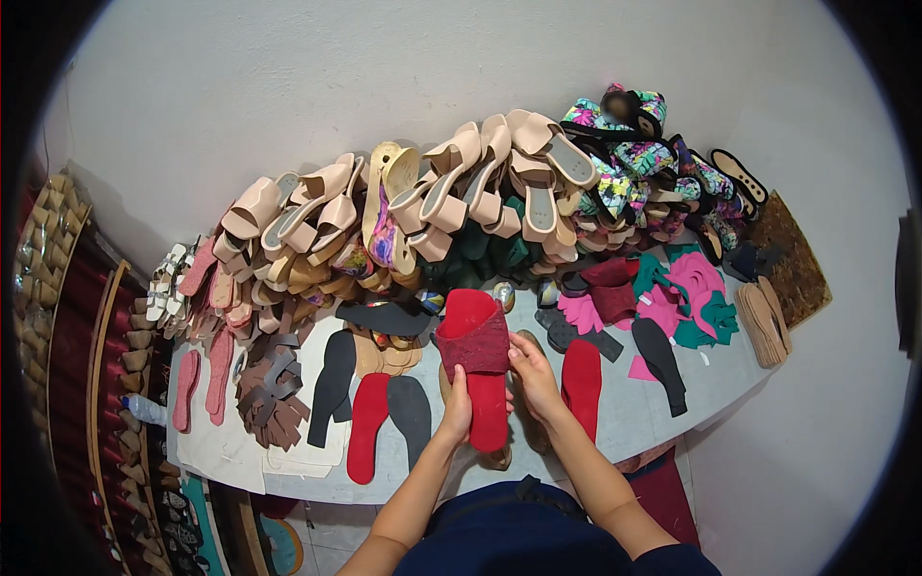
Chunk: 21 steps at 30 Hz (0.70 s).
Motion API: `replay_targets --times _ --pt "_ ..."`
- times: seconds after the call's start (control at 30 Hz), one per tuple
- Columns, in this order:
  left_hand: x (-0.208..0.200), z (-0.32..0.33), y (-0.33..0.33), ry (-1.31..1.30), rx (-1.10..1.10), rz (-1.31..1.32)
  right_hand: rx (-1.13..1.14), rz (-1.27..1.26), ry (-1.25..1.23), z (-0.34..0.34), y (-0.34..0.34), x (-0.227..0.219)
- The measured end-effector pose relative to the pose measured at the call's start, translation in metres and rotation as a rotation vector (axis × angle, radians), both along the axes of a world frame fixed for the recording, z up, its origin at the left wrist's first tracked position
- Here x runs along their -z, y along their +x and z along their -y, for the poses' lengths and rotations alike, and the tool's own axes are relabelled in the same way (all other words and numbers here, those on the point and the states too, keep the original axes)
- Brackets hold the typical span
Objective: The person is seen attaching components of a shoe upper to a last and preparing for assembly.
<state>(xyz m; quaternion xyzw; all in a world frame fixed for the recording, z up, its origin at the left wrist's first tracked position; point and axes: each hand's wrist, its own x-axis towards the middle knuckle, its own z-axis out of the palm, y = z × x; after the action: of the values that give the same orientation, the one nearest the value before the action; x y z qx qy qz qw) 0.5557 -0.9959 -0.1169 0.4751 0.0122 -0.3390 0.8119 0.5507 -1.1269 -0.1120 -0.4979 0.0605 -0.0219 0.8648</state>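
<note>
A red slide sandal point(488, 411) with a wide textured strap is held up above the table, its toe end pointing away from me. My left hand point(457, 408) is closed on its left edge, the thumb lying by the strap. The fingers of my right hand point(535, 379) grip the strap's right side. To the left lie a red insole point(367, 427) and a dark grey sole point(410, 418). Another red insole point(581, 384) rests just right of my right hand. Brownish shoe parts under my hands are mostly hidden.
Piled along the wall are beige heeled sandals point(447, 197) and colourful patterned sandals point(624, 163). Brown straps point(269, 398), black soles point(658, 365), pink and green cut pieces point(696, 288) and tan soles point(764, 322) lie about the table point(303, 470). Shelves of shoes point(134, 360) stand at the left.
</note>
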Motion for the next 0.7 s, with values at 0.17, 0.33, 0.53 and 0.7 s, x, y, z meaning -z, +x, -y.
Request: replay_targets --times 0.17,0.33,0.53,0.7 --pt "0.001 -0.001 0.002 0.055 -0.019 0.046 0.002 -0.009 -0.037 -0.003 -0.005 -0.004" --pt "0.010 0.000 -0.001 0.140 0.004 0.130 0.024 -0.039 -0.090 -0.001 -0.001 -0.001" --pt "0.017 0.002 -0.005 0.183 -0.033 0.221 0.037 -0.021 -0.027 -0.002 -0.001 0.009" --pt "0.010 0.003 -0.009 0.169 0.035 0.191 0.034 -0.042 0.061 0.003 -0.002 0.015"
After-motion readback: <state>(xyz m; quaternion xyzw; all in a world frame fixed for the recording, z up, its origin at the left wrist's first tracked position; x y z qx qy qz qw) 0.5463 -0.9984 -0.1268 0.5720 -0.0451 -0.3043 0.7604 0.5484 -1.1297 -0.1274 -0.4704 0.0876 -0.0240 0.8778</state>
